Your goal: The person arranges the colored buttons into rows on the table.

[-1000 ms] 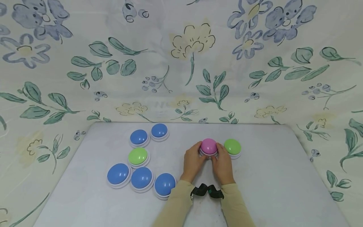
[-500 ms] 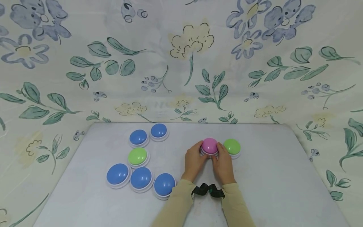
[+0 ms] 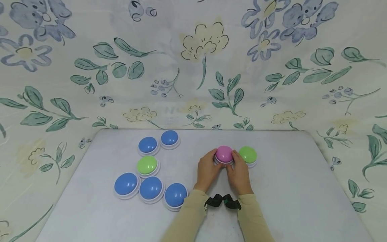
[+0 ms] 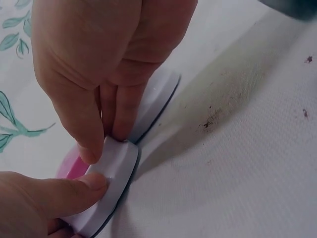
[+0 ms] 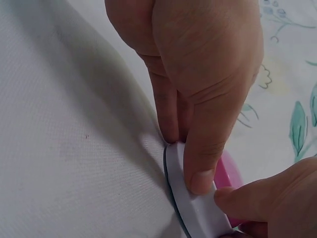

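A pink dome push button [image 3: 224,154] on a white round base stands right of the middle of the table, held between both hands. My left hand [image 3: 208,171] grips its left side, and my right hand [image 3: 240,173] grips its right. In the left wrist view, both thumbs lie on the front of the white base [image 4: 116,171], with part of the pink dome [image 4: 77,167] showing. The right wrist view has the thumbs close together on the base [image 5: 190,208] too. A green push button [image 3: 248,154] sits directly right of the pink one, beside my right fingers.
On the left stand several blue push buttons [image 3: 151,188] and a green one [image 3: 147,165]. The nearest blue button [image 3: 175,195] lies right beside my left sleeve. A floral cloth [image 3: 169,67] hangs behind the white table [image 3: 287,188].
The pink button has shifted very slightly right, with both hands still around it. The whole head view has moved a little; the other buttons keep their places.
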Available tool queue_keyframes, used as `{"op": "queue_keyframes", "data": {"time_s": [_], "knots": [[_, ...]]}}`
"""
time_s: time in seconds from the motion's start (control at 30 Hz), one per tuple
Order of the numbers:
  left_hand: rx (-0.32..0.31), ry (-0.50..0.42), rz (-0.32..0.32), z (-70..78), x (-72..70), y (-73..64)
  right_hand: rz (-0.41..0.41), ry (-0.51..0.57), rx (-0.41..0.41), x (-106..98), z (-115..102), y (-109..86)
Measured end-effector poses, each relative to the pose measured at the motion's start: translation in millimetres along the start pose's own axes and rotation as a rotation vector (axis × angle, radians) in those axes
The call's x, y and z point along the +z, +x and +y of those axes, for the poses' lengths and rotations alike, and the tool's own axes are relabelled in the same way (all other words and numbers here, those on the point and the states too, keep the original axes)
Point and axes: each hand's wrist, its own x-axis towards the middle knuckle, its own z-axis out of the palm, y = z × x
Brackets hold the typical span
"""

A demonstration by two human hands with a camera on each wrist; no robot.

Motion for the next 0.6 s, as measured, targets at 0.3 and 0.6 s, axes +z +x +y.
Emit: {"op": "queue_keyframes", "data": {"time_s": [0.3, 0.6], "knots": [[0.016, 0.016, -0.012, -2.5, -1.2, -0.5, -0.019, 0.0, 0.009, -1.9, -2.5, -0.4], [0.028, 0.024, -0.011, 1.0, -12.1, -2.5, -0.008, -0.021, -0.008, -5.5, -6.7, 0.8]]}}
